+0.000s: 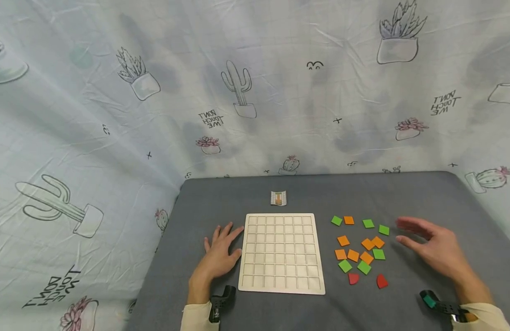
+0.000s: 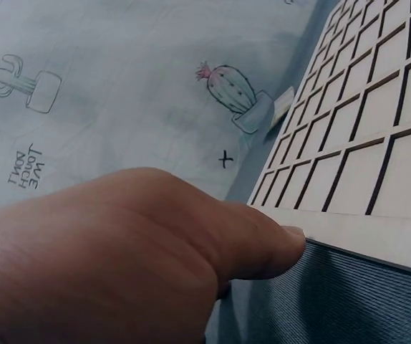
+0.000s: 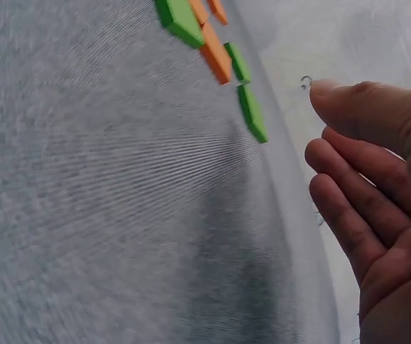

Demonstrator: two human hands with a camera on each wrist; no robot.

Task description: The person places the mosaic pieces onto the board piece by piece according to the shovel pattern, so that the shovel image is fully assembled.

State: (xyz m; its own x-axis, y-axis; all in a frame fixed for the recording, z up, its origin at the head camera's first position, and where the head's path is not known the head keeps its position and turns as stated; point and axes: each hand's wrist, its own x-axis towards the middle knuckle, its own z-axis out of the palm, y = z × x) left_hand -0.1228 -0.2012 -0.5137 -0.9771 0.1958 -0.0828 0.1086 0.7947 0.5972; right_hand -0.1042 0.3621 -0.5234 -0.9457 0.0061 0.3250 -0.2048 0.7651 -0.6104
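One wooden grid board [image 1: 281, 253] at lower centre, left hand [image 1: 217, 259] with fingers spread, thumb against the board's left edge, right hand [image 1: 437, 248] with thumb parted from curved fingers, just right of green tiles [image 1: 384, 230].

Cactus-print cloth [image 1: 279, 37] behind a grey table [image 1: 221, 197] suggests a screened-off workspace.

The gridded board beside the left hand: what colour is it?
The gridded board is pale cream; the head view shows it best, whole.
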